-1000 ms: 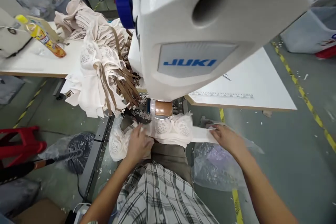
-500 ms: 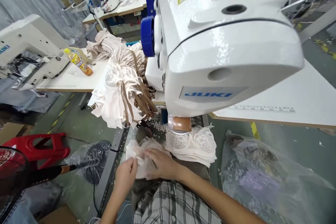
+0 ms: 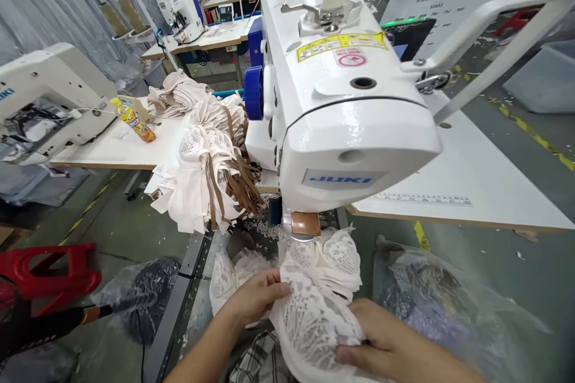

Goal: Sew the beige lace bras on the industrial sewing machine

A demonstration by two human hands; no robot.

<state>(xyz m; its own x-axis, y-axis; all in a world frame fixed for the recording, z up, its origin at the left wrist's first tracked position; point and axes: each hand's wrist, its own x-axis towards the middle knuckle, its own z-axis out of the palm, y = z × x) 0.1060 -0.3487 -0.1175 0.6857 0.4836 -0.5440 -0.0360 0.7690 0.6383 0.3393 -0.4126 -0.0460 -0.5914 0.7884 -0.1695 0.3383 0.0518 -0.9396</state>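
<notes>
When followed along its long axis, see the white lace piece slant from upper left to lower right, low in view, between both hands and partly across the checked shirt. Grips the upper left edge with the left hand, by thumb and fingertip pressed together on the lace. Clasps the lower right side with the right hand, by one digit laid over the lace and, judging by a tint through the mesh, others beneath, too covered to count. Of the two, take the left hand as nearer to the sewing machine, and the right as lower and closer to the body. Just beyond the lace piece's upper end, note the stacked lace garments below the brown guard, overlapped in view; cannot tell whether touching. Beside the left hand, on its outer side, note another lace bundle.
</notes>
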